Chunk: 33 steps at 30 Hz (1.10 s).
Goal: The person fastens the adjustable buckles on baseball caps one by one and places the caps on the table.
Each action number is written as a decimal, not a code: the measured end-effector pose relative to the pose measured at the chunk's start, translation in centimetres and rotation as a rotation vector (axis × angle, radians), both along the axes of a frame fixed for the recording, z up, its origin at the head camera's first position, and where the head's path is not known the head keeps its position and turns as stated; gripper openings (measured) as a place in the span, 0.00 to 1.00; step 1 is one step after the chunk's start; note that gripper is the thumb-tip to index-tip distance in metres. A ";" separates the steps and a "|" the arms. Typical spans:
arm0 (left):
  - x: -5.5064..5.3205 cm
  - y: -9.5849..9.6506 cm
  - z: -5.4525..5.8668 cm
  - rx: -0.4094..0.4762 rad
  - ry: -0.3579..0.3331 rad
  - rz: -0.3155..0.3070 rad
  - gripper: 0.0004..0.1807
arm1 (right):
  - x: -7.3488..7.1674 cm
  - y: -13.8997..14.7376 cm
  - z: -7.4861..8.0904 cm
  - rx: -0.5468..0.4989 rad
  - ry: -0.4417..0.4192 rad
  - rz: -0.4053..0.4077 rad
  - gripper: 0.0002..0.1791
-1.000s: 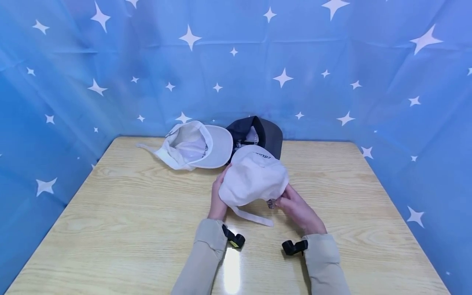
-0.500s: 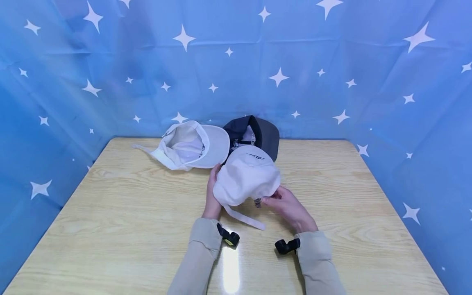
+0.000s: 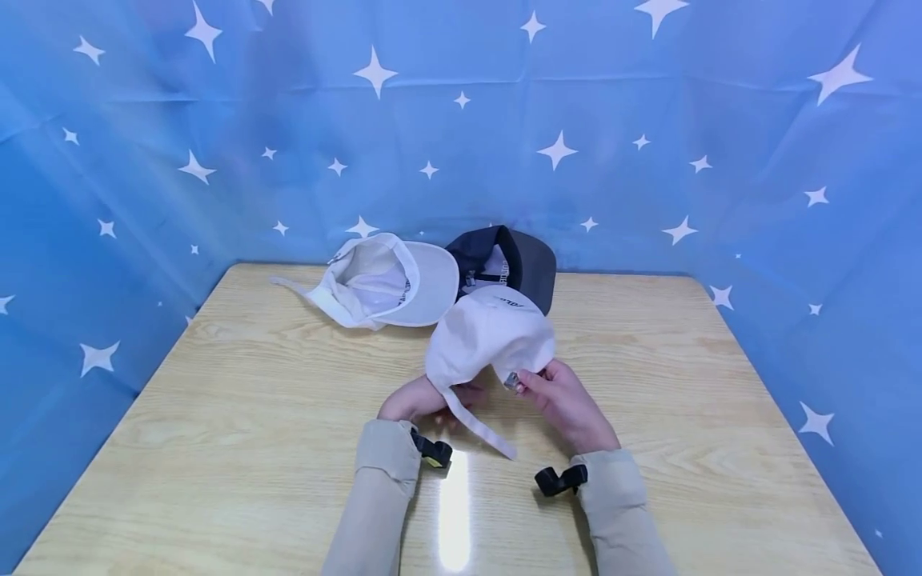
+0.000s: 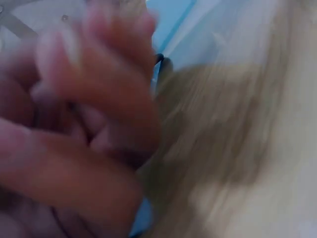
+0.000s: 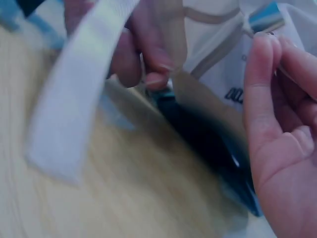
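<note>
A white baseball cap (image 3: 490, 336) is held over the table, brim toward the back, its loose strap (image 3: 479, 424) hanging down. My right hand (image 3: 569, 404) pinches the cap at its back edge, thumb and finger right at the metal buckle (image 5: 267, 19). Beneath the left side of the cap, my left hand (image 3: 418, 398) reaches in behind the strap. Its fingers (image 4: 99, 79) are loosely curled and blurred in the left wrist view, with nothing visible between them. Dark lettering (image 5: 234, 95) shows inside the cap in the right wrist view.
Another white cap (image 3: 432, 284) lies upturned at the back left of the wooden table (image 3: 216, 448). Next to it a dark cap (image 3: 533, 268) rests on its side, partly hidden by the held cap. A blue curtain with white stars (image 3: 490, 120) hangs behind.
My left hand has let go of the cap's left side and moved down beneath it, near the strap. My right thumb has come onto the buckle, and the cap's back edge has tilted up.
</note>
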<state>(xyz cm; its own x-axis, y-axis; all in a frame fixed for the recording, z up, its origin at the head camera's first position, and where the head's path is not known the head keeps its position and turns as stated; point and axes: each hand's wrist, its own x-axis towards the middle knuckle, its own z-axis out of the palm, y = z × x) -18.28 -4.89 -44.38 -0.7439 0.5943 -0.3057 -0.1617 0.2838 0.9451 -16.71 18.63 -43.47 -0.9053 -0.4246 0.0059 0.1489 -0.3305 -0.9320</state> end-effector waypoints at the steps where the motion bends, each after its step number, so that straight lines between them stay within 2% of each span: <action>1: 0.3 -0.1 0.8 -0.018 -0.011 -0.062 0.14 | 0.0 0.0 0.1 -0.029 -0.016 -0.007 0.07; 4: 0.8 -0.2 2.2 0.005 0.000 -0.208 0.15 | 0.1 -0.1 0.6 -0.107 -0.066 -0.016 0.05; 6: 0.9 -0.2 2.7 0.028 0.010 -0.255 0.13 | 0.1 -0.1 0.9 -0.180 -0.111 -0.018 0.05; 10: 0.6 -0.1 2.3 0.015 0.069 -0.290 0.10 | 0.3 0.0 1.4 -0.394 -0.201 -0.008 0.07; 12: 0.5 0.1 2.2 -0.006 0.089 -0.283 0.09 | 0.3 0.1 1.6 -0.509 -0.231 0.031 0.08; 15: 0.5 0.1 2.6 -0.046 0.115 -0.270 0.10 | 0.2 0.0 1.8 -0.629 -0.273 0.092 0.11; 19: 0.7 -0.4 3.3 0.000 0.118 -0.287 0.14 | -0.1 -0.3 2.1 -0.745 -0.299 0.157 0.12; 22: 1.0 -0.7 3.8 0.120 0.084 -0.280 0.20 | -0.4 -0.4 2.3 -0.829 -0.300 0.214 0.13; 23: 1.1 -0.8 3.9 0.168 0.060 -0.265 0.20 | -0.4 -0.5 2.4 -0.848 -0.304 0.226 0.13; 27: 1.1 -1.0 4.4 0.347 0.046 -0.182 0.18 | -0.4 -0.8 2.9 -0.897 -0.321 0.253 0.13; 30: 1.1 -1.0 4.9 0.453 0.029 -0.131 0.18 | -0.3 -0.9 3.2 -0.870 -0.320 0.275 0.12; 33: 1.1 -0.9 5.5 0.524 0.006 -0.071 0.19 | -0.2 -1.0 3.4 -0.796 -0.281 0.308 0.12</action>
<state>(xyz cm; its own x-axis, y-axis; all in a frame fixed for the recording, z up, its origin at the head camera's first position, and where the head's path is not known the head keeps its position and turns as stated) -17.22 -5.81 -38.84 -0.6967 0.7156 0.0498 -0.1537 -0.2166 0.9641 -16.91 17.62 -40.08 -0.7647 -0.6134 0.1974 0.5257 -0.7710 -0.3594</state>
